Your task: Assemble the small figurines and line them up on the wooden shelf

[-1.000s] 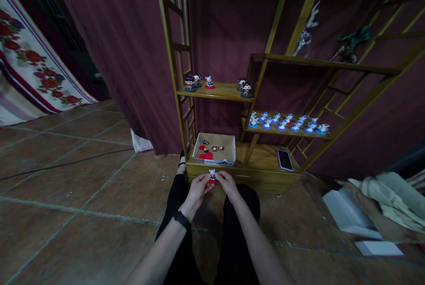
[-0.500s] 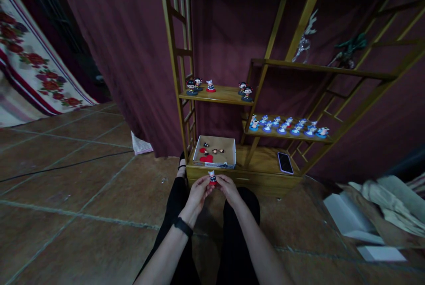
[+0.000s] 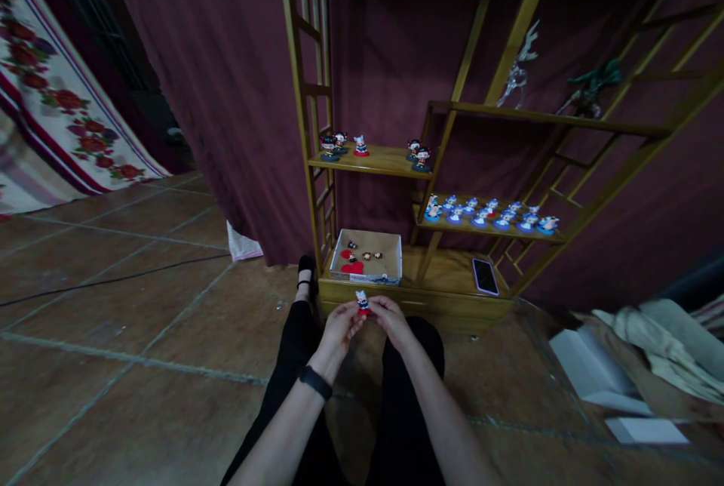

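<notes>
Between my hands, just in front of the shelf's lower drawer, a small figurine (image 3: 363, 300) with a white head, dark body and red base stands upright. My left hand (image 3: 341, 327) pinches it from the left side, and my right hand (image 3: 390, 316) grips its base from the right. Beyond my fingers sits a shallow cardboard box (image 3: 400, 259) with several small figures and red round bases lying in it. A similar white-headed figurine (image 3: 360, 145) on a red base stands on the small shelf (image 3: 378, 160) above, among dark-haired figurines (image 3: 421, 158).
Several blue-and-white figurines (image 3: 480, 214) stand in rows on the right shelf. A phone (image 3: 485, 276) lies on the lower board. Higher up are a clear ornament (image 3: 514, 82) and a green statue (image 3: 593, 86). White boxes (image 3: 593, 369) lie on the floor at right; a cable (image 3: 141, 275) crosses at left.
Both hands keep hold of the figurine, which tilts slightly. The view has shifted a little.
</notes>
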Available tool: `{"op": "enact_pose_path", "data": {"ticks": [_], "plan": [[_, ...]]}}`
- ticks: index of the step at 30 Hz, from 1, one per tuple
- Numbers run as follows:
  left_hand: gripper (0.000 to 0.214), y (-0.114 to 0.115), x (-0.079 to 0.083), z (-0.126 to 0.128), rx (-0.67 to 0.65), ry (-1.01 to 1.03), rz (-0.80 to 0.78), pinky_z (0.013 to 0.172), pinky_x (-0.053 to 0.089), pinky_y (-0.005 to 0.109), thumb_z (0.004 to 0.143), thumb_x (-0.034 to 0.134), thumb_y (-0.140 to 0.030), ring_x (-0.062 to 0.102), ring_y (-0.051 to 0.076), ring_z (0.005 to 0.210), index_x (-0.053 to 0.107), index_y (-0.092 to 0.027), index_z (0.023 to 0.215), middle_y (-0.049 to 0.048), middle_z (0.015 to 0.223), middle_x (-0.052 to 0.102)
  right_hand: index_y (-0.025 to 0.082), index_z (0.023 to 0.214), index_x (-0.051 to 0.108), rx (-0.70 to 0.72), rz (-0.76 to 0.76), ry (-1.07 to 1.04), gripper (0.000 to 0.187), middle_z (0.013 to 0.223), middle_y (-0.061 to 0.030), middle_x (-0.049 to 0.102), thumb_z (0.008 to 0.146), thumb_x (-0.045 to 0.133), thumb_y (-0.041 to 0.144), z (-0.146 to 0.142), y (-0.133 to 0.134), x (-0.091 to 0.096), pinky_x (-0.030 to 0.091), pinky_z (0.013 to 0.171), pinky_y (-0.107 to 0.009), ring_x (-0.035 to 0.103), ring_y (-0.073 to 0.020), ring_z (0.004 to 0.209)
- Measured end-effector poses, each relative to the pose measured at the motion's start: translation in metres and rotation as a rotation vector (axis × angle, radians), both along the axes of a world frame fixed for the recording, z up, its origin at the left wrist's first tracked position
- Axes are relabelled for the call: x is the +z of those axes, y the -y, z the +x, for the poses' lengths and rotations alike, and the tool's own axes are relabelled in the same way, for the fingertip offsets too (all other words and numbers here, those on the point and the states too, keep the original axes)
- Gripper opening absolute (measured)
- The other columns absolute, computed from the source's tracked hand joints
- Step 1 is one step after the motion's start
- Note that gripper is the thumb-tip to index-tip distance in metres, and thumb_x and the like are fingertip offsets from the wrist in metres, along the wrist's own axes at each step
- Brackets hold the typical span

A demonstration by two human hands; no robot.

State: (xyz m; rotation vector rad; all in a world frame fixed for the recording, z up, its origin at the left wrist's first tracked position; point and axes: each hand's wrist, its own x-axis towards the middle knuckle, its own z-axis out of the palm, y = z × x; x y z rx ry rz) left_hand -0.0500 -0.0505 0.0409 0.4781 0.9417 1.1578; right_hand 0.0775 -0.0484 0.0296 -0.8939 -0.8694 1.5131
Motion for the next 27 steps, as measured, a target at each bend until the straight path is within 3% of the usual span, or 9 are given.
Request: {"op": "enact_pose_path", "data": {"ticks": [10, 27], "plan": [[0.018, 0.005, 0.004, 0.006, 0.101, -0.255, 0.079, 0.042, 0.041, 0.016, 0.066, 0.065, -0.009, 0.055, 0.007, 0.042, 0.053, -0.012, 0.079, 0.0006, 0.056, 0.059, 0.019, 0.074, 0.064, -0.003, -0.019, 0.035, 0.026, 0.077, -0.0014, 0.065, 0.057, 0.072, 0.037, -0.001, 0.001, -0.007, 0.046, 0.072, -0.031, 0.059, -0.0155, 0.071], [0.020, 0.016, -0.006, 0.010, 0.087, -0.353, 0.164, 0.040, 0.037, 0.016, 0.064, 0.066, -0.016, 0.052, 0.007, 0.040, 0.049, -0.015, 0.076, -0.0038, 0.053, 0.054, 0.018, 0.072, 0.063, 0.020, -0.058, 0.058, 0.028, 0.072, -0.0015, 0.064, 0.056, 0.072, 0.038, 0.002, 0.004, -0.014, 0.046, 0.069, -0.031, 0.058, -0.0158, 0.068]]}}
